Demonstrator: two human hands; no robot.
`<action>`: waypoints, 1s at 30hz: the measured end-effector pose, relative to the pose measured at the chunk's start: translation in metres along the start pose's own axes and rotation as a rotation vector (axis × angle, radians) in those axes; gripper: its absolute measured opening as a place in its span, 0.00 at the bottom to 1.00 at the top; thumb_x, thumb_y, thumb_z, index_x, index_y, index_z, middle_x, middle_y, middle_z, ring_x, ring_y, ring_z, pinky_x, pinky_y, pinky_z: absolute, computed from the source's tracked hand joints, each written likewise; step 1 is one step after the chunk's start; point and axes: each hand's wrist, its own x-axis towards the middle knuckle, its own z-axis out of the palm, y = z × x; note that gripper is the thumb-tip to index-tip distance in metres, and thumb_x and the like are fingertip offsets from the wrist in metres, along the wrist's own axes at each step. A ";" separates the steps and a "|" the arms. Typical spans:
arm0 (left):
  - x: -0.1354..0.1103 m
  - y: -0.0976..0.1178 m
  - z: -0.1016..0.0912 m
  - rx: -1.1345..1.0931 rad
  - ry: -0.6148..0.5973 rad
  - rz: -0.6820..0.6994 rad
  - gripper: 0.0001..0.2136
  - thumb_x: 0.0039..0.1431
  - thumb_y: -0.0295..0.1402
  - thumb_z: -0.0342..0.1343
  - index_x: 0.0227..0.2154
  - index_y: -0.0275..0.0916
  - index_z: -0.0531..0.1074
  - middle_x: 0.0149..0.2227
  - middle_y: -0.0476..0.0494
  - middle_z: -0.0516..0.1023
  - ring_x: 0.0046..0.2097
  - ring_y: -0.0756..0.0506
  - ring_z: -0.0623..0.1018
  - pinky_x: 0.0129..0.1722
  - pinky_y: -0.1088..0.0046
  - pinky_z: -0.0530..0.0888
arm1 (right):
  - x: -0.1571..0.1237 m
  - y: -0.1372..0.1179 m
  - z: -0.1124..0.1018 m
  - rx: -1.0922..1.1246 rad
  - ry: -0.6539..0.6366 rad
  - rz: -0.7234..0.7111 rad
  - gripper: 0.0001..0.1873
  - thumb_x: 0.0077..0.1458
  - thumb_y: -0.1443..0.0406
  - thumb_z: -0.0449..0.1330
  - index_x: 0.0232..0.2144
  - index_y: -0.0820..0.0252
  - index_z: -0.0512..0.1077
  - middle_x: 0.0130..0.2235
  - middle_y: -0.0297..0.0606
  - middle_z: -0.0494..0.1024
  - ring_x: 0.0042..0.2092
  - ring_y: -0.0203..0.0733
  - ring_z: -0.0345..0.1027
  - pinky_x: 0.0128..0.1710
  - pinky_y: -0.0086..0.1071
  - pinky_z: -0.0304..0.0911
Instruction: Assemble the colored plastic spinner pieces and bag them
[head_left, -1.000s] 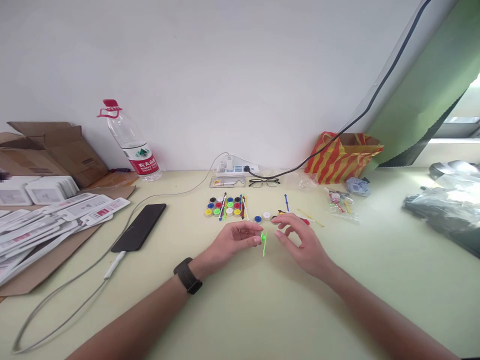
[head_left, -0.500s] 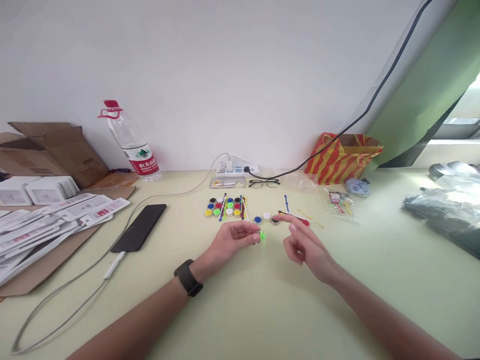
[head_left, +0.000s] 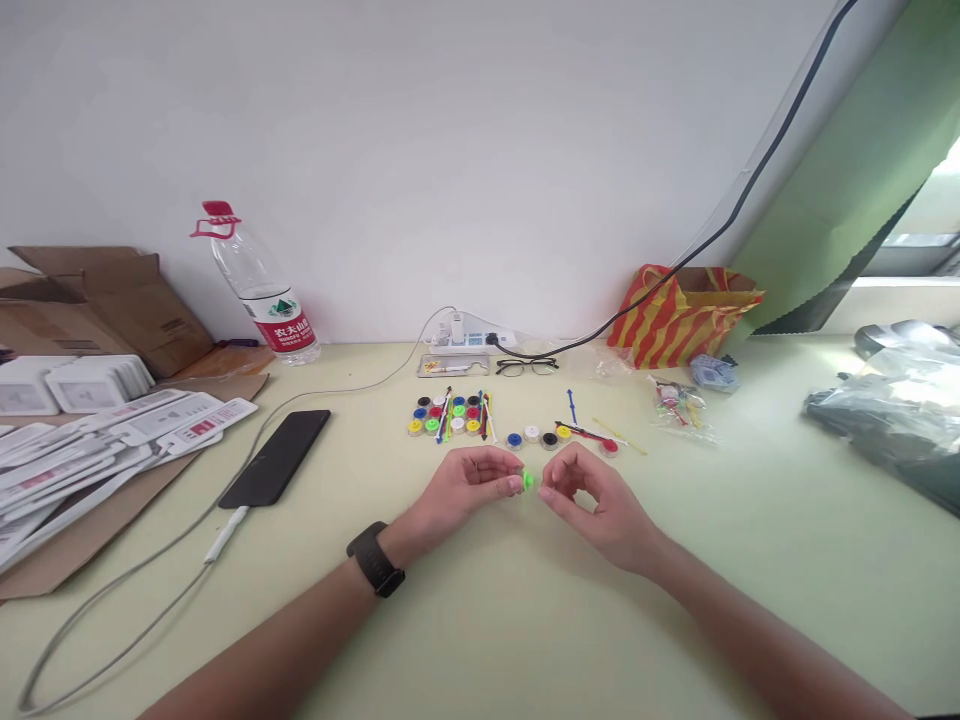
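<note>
My left hand (head_left: 469, 490) pinches a small bright green round piece (head_left: 529, 481) between thumb and fingertips, just above the table. Facing it from the right, my right hand (head_left: 600, 505) has its thumb and forefinger brought together in a pinch close to the green piece. Whether anything lies between those tips is too small to make out. Just beyond my hands sit loose round pieces with clear sides: a blue one (head_left: 514, 440), a white one (head_left: 532, 433), a black one (head_left: 550, 439), a yellow one (head_left: 563, 433) and a red one (head_left: 609, 448).
Rows of coloured round pieces (head_left: 433, 426) with thin coloured sticks across them lie behind my left hand. Further back are glasses (head_left: 527, 367) and a power strip (head_left: 469, 340). A phone (head_left: 276, 460) on a cable lies left, a water bottle (head_left: 274, 310) behind it.
My right hand has moved left and its pointing forefinger has curled to the thumb beside the green piece. My left hand stays nearly in place, still holding it.
</note>
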 end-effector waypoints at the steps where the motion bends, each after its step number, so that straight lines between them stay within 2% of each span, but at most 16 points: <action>1: 0.000 0.000 0.000 0.009 -0.009 -0.004 0.13 0.56 0.36 0.72 0.40 0.36 0.81 0.40 0.43 0.82 0.42 0.47 0.80 0.47 0.70 0.75 | 0.000 0.000 0.001 0.003 -0.009 -0.001 0.09 0.64 0.60 0.62 0.37 0.54 0.65 0.38 0.35 0.73 0.36 0.39 0.67 0.38 0.35 0.66; 9: 0.000 0.001 0.002 0.017 -0.036 -0.025 0.12 0.56 0.37 0.72 0.40 0.37 0.81 0.39 0.43 0.82 0.43 0.46 0.79 0.47 0.69 0.75 | 0.000 0.001 0.004 -0.004 -0.011 0.013 0.07 0.65 0.63 0.61 0.35 0.54 0.65 0.36 0.35 0.74 0.36 0.39 0.69 0.36 0.35 0.66; 13: 0.000 0.002 0.002 0.010 -0.027 -0.029 0.13 0.56 0.37 0.72 0.40 0.36 0.81 0.39 0.43 0.81 0.42 0.47 0.79 0.47 0.70 0.75 | 0.000 0.002 0.000 -0.068 0.036 -0.062 0.06 0.65 0.63 0.60 0.35 0.54 0.67 0.34 0.35 0.73 0.34 0.40 0.69 0.34 0.35 0.67; 16: 0.000 0.001 0.000 -0.001 -0.027 -0.025 0.13 0.57 0.37 0.71 0.41 0.36 0.81 0.38 0.44 0.81 0.40 0.48 0.79 0.46 0.70 0.75 | -0.002 0.001 -0.004 -0.158 0.127 -0.182 0.03 0.67 0.63 0.59 0.43 0.53 0.69 0.39 0.38 0.75 0.34 0.40 0.69 0.38 0.38 0.69; 18: 0.000 0.000 -0.001 -0.003 -0.031 -0.022 0.13 0.57 0.37 0.71 0.41 0.36 0.81 0.38 0.44 0.81 0.39 0.48 0.78 0.45 0.70 0.75 | -0.004 -0.001 -0.005 -0.192 0.173 -0.251 0.14 0.68 0.63 0.57 0.54 0.50 0.66 0.49 0.43 0.74 0.37 0.41 0.70 0.42 0.41 0.70; 20: 0.000 -0.001 -0.001 -0.003 -0.032 -0.023 0.13 0.57 0.37 0.71 0.41 0.36 0.81 0.39 0.43 0.81 0.39 0.48 0.78 0.44 0.71 0.75 | -0.007 -0.002 -0.006 -0.184 0.188 -0.284 0.23 0.69 0.62 0.57 0.63 0.47 0.56 0.54 0.46 0.72 0.40 0.43 0.70 0.46 0.44 0.70; 21: 0.000 -0.001 -0.001 -0.004 -0.033 -0.022 0.13 0.57 0.37 0.71 0.41 0.36 0.81 0.39 0.43 0.81 0.39 0.48 0.78 0.44 0.71 0.75 | -0.007 -0.003 -0.007 -0.165 0.173 -0.264 0.25 0.69 0.60 0.56 0.64 0.47 0.53 0.52 0.45 0.73 0.40 0.43 0.70 0.45 0.43 0.70; 23: 0.000 -0.001 -0.002 -0.008 -0.030 -0.020 0.13 0.57 0.37 0.71 0.41 0.36 0.80 0.39 0.43 0.81 0.39 0.48 0.78 0.44 0.71 0.75 | -0.008 -0.003 -0.009 -0.100 0.103 -0.128 0.20 0.72 0.56 0.51 0.62 0.48 0.54 0.36 0.36 0.74 0.33 0.42 0.66 0.35 0.38 0.68; 25: 0.000 0.000 -0.001 -0.008 -0.022 -0.012 0.12 0.57 0.36 0.71 0.41 0.36 0.80 0.39 0.42 0.81 0.39 0.48 0.78 0.43 0.72 0.75 | -0.006 -0.003 -0.013 -0.011 0.030 0.050 0.14 0.74 0.53 0.46 0.54 0.51 0.61 0.22 0.25 0.60 0.24 0.38 0.53 0.25 0.32 0.56; 27: 0.000 0.000 -0.001 -0.005 -0.017 -0.007 0.12 0.57 0.36 0.71 0.41 0.36 0.80 0.39 0.42 0.81 0.39 0.48 0.78 0.43 0.72 0.75 | -0.004 -0.003 -0.016 0.070 0.018 0.122 0.15 0.73 0.51 0.45 0.47 0.52 0.63 0.20 0.22 0.51 0.22 0.36 0.44 0.23 0.31 0.47; 30: 0.000 0.002 -0.001 -0.003 -0.027 -0.005 0.12 0.58 0.37 0.71 0.41 0.36 0.80 0.39 0.42 0.80 0.38 0.48 0.77 0.43 0.71 0.75 | -0.001 -0.003 -0.017 0.112 0.056 0.060 0.13 0.71 0.51 0.52 0.45 0.51 0.62 0.23 0.24 0.54 0.25 0.37 0.48 0.26 0.31 0.49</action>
